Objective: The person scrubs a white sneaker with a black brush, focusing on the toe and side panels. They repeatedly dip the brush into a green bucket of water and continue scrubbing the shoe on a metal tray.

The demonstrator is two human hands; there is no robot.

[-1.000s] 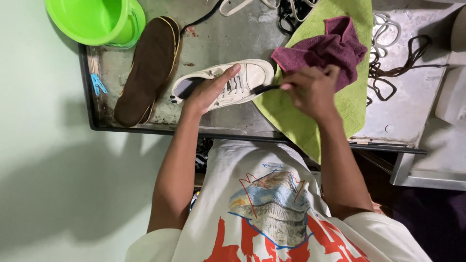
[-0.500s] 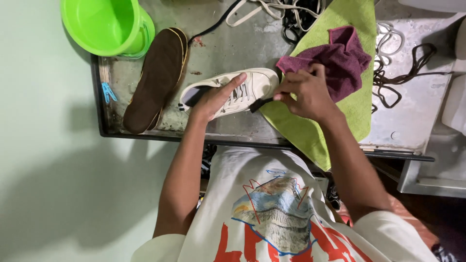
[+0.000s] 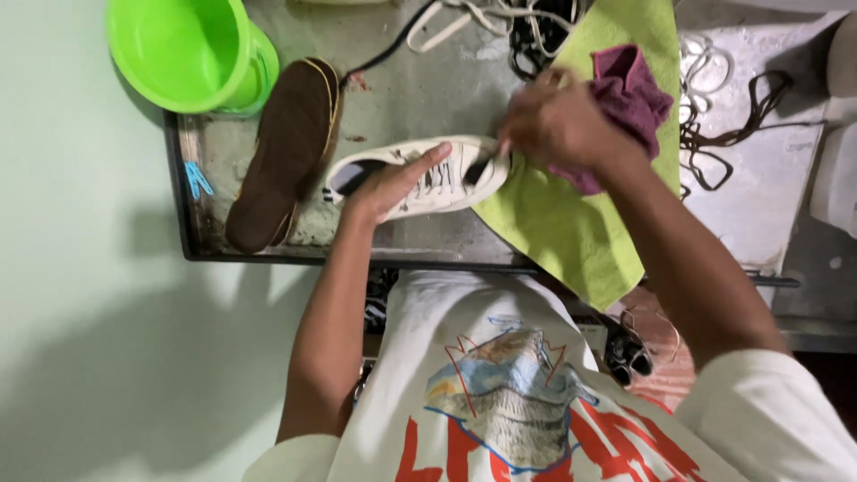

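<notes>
Steadying white sneaker, left hand; right hand brushing.

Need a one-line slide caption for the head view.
Left hand steadies a white sneaker on a metal tray while the right hand works a small brush at it.

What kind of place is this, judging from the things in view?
Probably a shoe-cleaning bench: a white lace-up sneaker on a worn metal tray, a brown insole, a green plastic basin, loose laces.

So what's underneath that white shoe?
The white shoe lies on the grey metal tray, its toe over the green cloth. The left hand covers its middle, so the surface there is hidden.
</notes>
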